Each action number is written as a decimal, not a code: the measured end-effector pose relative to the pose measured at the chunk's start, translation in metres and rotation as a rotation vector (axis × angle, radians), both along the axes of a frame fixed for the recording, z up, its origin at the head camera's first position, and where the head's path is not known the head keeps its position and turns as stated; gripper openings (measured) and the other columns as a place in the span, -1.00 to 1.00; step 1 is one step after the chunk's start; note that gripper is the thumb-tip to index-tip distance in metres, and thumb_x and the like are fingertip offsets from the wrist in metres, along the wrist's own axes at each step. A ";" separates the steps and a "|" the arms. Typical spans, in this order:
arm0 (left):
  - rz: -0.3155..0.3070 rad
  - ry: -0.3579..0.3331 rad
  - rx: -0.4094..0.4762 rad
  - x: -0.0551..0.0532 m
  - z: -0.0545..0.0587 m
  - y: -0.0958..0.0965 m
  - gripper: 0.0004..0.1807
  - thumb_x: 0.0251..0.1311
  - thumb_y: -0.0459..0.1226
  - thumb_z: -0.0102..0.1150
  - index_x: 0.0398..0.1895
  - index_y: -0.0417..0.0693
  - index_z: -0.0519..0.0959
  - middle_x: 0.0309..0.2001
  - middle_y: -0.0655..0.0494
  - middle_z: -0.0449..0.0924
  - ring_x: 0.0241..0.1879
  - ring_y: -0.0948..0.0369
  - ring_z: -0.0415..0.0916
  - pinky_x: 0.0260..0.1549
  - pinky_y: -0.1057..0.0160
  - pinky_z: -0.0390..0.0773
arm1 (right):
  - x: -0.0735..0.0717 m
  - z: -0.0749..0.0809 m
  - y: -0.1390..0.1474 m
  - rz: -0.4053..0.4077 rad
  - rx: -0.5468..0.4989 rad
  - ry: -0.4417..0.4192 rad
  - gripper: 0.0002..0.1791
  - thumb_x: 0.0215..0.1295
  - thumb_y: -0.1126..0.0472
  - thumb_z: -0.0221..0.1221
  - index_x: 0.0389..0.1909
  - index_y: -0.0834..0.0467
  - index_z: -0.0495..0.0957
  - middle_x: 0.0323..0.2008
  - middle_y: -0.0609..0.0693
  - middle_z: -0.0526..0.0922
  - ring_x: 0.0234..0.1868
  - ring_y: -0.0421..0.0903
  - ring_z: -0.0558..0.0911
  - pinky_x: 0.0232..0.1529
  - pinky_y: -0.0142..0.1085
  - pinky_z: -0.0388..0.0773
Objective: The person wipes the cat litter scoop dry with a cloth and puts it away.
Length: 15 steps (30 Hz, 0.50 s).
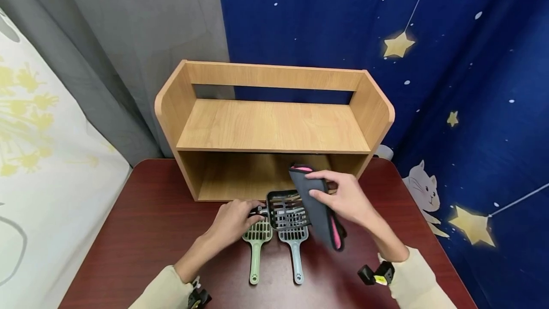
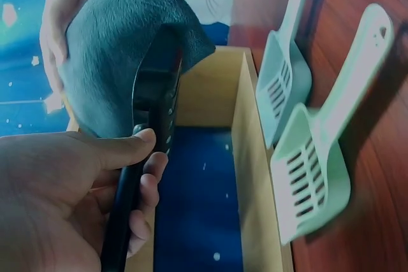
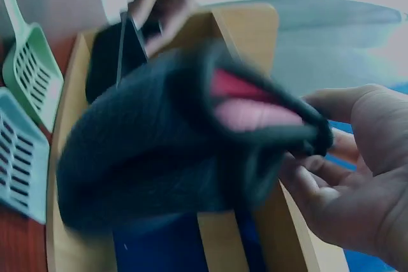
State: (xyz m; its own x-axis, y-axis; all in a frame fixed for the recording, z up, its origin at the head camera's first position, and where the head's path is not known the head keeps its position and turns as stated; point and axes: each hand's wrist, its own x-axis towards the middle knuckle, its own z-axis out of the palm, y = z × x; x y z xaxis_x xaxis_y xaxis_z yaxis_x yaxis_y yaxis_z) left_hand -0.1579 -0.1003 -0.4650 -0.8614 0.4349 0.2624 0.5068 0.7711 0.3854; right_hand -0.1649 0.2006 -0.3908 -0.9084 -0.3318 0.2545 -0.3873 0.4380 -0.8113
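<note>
nearest, taking the middle of the head view as the dial's centre, a green scoop [image 1: 256, 244] is lying on the reddish counter [image 1: 150, 228] towards six o'clock, and a blue scoop [image 1: 295, 249] is lying beside it at half past five. at seven o'clock the left hand [image 1: 233, 223] is holding a black slotted scoop [image 2: 148, 93], its grip clamped round the handle, the head hanging over the blue scoop's. at four o'clock the right hand [image 1: 347, 199] is holding a folded grey cloth [image 1: 315, 209] with pink inside, its grip pinching it beside the black scoop; whether they are touching, i cannot tell. beyond, a wooden shelf [image 1: 274, 125] is standing mid-dial, and a starry blue curtain [image 1: 343, 13] is hanging at one o'clock.
</note>
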 end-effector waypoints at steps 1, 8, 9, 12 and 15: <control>-0.006 0.004 0.000 0.000 0.000 0.003 -0.72 0.21 -0.19 0.52 -0.04 -0.06 0.80 -0.17 0.06 0.84 -0.38 0.15 0.73 -0.48 0.02 0.64 | 0.000 -0.002 -0.007 0.021 -0.006 -0.033 -0.60 0.30 0.33 0.44 0.16 0.11 0.73 -0.03 0.18 0.78 -0.28 -0.12 0.82 -0.34 -0.28 0.73; -0.016 0.045 0.029 -0.002 0.002 0.019 -0.74 0.22 -0.17 0.51 -0.03 0.03 0.80 -0.15 0.15 0.83 -0.39 0.22 0.69 -0.50 0.09 0.58 | -0.009 -0.020 -0.040 0.097 0.099 -0.090 -0.52 0.30 0.37 0.37 0.25 0.22 0.66 0.08 0.25 0.74 -0.14 -0.09 0.82 -0.29 -0.37 0.70; -0.017 0.052 0.029 -0.002 0.003 0.020 -0.74 0.22 -0.18 0.51 -0.03 0.03 0.80 -0.13 0.14 0.83 -0.38 0.21 0.70 -0.50 0.09 0.58 | -0.010 -0.022 -0.043 0.103 0.106 -0.097 -0.51 0.29 0.38 0.36 0.26 0.23 0.66 0.10 0.24 0.74 -0.13 -0.10 0.82 -0.28 -0.38 0.69; -0.017 0.062 0.021 -0.002 0.003 0.022 -0.73 0.23 -0.17 0.51 -0.03 0.02 0.80 -0.07 0.14 0.83 -0.27 0.17 0.76 -0.48 0.08 0.60 | -0.011 -0.028 -0.050 0.112 0.105 -0.131 -0.52 0.28 0.38 0.36 0.24 0.23 0.66 0.11 0.23 0.74 -0.14 -0.12 0.81 -0.29 -0.39 0.67; -0.015 0.067 0.023 -0.001 0.002 0.023 -0.74 0.24 -0.16 0.49 -0.03 0.04 0.80 -0.09 0.16 0.82 -0.29 0.18 0.76 -0.50 0.11 0.59 | -0.013 -0.030 -0.054 0.112 0.160 -0.105 -0.55 0.28 0.33 0.40 0.20 0.18 0.69 -0.04 0.16 0.78 -0.26 -0.25 0.77 -0.34 -0.43 0.61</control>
State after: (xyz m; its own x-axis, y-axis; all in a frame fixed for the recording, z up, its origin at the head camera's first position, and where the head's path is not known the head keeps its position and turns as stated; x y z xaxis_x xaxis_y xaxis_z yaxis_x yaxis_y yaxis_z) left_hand -0.1592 -0.0777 -0.4631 -0.8352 0.4408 0.3288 0.5432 0.7548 0.3678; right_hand -0.1777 0.1462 -0.4211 -0.8823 -0.4607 0.0965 -0.3577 0.5231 -0.7735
